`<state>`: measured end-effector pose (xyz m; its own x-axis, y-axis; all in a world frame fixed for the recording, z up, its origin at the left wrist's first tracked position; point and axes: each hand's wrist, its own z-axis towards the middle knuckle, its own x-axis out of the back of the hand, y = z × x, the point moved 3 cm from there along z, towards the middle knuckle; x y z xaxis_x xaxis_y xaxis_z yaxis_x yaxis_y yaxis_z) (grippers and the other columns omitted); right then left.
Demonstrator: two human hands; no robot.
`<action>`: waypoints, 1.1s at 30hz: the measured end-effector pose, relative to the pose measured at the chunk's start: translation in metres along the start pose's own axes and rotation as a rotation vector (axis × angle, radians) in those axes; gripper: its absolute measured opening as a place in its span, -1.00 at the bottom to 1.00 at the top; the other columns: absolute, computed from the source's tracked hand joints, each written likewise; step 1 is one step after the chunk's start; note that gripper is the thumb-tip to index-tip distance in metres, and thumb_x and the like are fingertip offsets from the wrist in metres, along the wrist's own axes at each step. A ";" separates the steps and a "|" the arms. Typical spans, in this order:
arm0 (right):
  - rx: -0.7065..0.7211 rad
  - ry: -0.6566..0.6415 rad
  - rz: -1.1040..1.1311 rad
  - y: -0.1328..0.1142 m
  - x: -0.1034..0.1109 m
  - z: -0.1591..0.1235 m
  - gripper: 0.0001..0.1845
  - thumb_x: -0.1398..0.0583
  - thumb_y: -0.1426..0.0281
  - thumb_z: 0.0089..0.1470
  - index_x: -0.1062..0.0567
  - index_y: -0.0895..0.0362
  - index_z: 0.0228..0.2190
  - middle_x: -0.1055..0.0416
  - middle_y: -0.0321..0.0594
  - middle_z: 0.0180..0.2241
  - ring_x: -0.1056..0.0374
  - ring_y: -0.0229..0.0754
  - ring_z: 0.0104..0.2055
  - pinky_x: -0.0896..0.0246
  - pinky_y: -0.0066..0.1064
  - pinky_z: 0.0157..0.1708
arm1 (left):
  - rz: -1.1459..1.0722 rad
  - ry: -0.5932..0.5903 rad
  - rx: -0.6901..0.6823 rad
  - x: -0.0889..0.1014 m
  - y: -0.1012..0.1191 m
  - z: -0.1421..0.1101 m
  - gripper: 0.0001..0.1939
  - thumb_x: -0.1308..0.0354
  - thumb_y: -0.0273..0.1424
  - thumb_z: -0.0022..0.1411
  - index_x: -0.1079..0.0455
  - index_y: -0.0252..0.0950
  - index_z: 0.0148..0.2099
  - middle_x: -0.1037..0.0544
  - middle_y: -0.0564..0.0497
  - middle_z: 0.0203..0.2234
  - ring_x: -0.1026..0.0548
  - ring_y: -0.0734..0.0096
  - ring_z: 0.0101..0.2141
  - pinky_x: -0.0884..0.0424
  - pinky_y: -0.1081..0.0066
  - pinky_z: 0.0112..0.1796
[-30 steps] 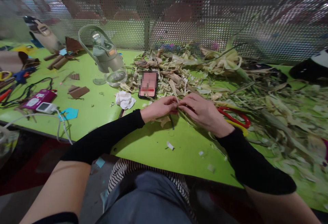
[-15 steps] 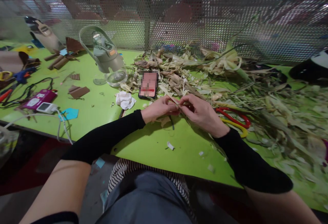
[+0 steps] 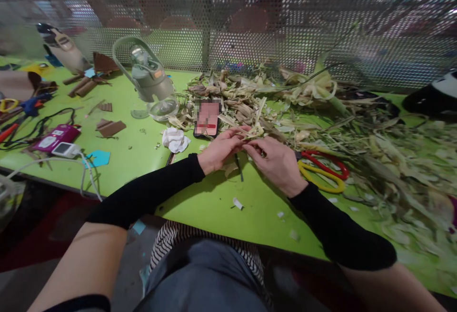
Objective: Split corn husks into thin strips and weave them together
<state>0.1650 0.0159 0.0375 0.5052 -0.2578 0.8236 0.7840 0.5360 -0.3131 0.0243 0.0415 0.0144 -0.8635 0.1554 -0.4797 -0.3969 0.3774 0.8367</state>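
Note:
Both hands meet over the green table, close below the phone [image 3: 207, 117]. Pale strips of corn husk [image 3: 257, 130] stick up from between their fingertips. My left hand [image 3: 224, 150] is closed on the husk, thumb and fingers drawn together. Bent at the fingers, my right hand [image 3: 276, 163] pinches at the same husk from the right; its fingertips are partly hidden. Just right of that hand lie scissors with one red and one yellow handle loop [image 3: 323, 166], their blades mostly out of sight.
Behind the hands spreads a heap of dry corn husks [image 3: 243, 105], with shredded bits on the right. A crumpled tissue [image 3: 175, 140] and a water bottle [image 3: 153, 83] stand left. Farther left are a purple power strip [image 3: 57, 138] with cables and a glue gun [image 3: 34, 105]. Perforated metal panel behind.
My right hand has shifted slightly left and down, showing more of the scissors. The husk strips now stand up above the fingers, and my left fingers have moved up a little.

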 end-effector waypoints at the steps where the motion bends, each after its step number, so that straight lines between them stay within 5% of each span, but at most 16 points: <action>1: -0.052 -0.007 0.048 0.002 -0.002 0.000 -0.66 -0.15 0.18 0.27 -0.57 0.15 -0.36 -0.49 -0.16 -0.44 -0.32 -0.18 -0.44 -0.09 -0.36 -0.46 | 0.046 -0.012 -0.020 -0.001 -0.001 0.000 -0.63 0.00 -0.67 0.23 -0.38 -0.33 0.04 -0.61 -0.04 -0.17 -0.56 0.49 -0.17 -0.38 0.34 0.11; 6: -0.366 -0.036 0.420 0.015 -0.008 0.002 -0.53 -0.21 0.00 0.15 -0.40 0.10 -0.55 -0.27 -0.32 -0.58 -0.11 -0.28 -0.53 0.02 -0.39 -0.51 | 0.378 -0.191 -0.278 -0.004 -0.005 -0.008 -0.43 0.06 -0.59 0.20 -0.27 -0.32 0.26 -0.32 -0.14 0.33 -0.25 0.28 0.33 -0.05 0.20 0.37; 12: -0.618 -0.064 0.687 0.021 -0.021 -0.001 -0.48 -0.21 -0.13 0.05 -0.35 0.06 -0.52 -0.13 -0.43 -0.67 0.02 -0.31 -0.64 0.09 -0.39 -0.63 | 0.603 -0.226 -0.408 -0.002 -0.017 -0.010 -0.37 0.10 -0.51 0.28 -0.11 -0.33 0.39 -0.14 -0.15 0.42 -0.10 0.29 0.41 0.04 0.23 0.41; 15: -0.517 -0.064 0.512 0.018 -0.013 0.002 -0.58 -0.23 0.03 0.08 -0.41 0.10 -0.54 -0.26 -0.34 -0.64 -0.09 -0.29 -0.60 0.02 -0.39 -0.58 | 0.560 -0.191 -0.375 0.000 -0.017 -0.005 -0.49 0.07 -0.56 0.27 -0.24 -0.38 0.26 -0.35 -0.23 0.29 -0.33 0.27 0.27 -0.15 0.18 0.33; 19: -0.267 -0.032 0.222 0.007 0.001 0.004 -0.82 -0.18 0.35 0.08 -0.44 0.11 -0.53 -0.40 -0.25 -0.55 -0.25 -0.23 -0.51 -0.07 -0.38 -0.48 | 0.561 -0.121 -0.312 0.003 -0.011 -0.004 -0.84 -0.15 -0.41 0.27 -0.38 -0.37 -0.12 -0.58 -0.15 -0.15 -0.52 0.28 -0.11 -0.42 0.22 0.01; 23: -0.194 -0.073 0.163 -0.002 0.005 0.002 -0.82 -0.15 0.42 0.08 -0.43 0.11 -0.55 -0.40 -0.26 -0.56 -0.24 -0.24 -0.53 -0.06 -0.40 -0.49 | 0.382 -0.097 -0.223 0.005 -0.005 -0.001 -0.73 -0.33 -0.30 0.18 -0.37 -0.36 -0.22 -0.55 -0.03 -0.36 -0.49 0.40 -0.28 -0.43 0.34 -0.15; 29: -0.094 -0.282 0.193 -0.022 0.000 -0.004 -0.73 -0.15 0.37 0.17 -0.37 0.11 -0.57 -0.39 -0.29 -0.57 -0.19 -0.30 -0.57 -0.01 -0.43 -0.52 | 0.119 0.009 -0.268 0.012 0.013 0.005 -0.82 -0.25 -0.48 0.26 -0.36 -0.37 -0.10 -0.59 0.00 -0.32 -0.53 0.52 -0.29 -0.44 0.41 -0.11; 33: -0.092 -0.403 0.315 -0.021 0.000 -0.003 -0.65 -0.19 0.20 0.21 -0.42 0.11 -0.54 -0.39 -0.32 -0.58 -0.17 -0.31 -0.57 0.01 -0.43 -0.52 | 0.037 -0.078 -0.273 0.011 0.021 0.001 -0.88 -0.16 -0.49 0.33 -0.39 -0.37 -0.08 -0.64 -0.06 -0.26 -0.60 0.50 -0.24 -0.46 0.35 0.01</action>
<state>0.1494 0.0021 0.0426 0.5570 0.2448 0.7936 0.6537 0.4601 -0.6008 0.0068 0.0517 0.0271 -0.8566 0.2384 -0.4575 -0.4436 0.1123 0.8891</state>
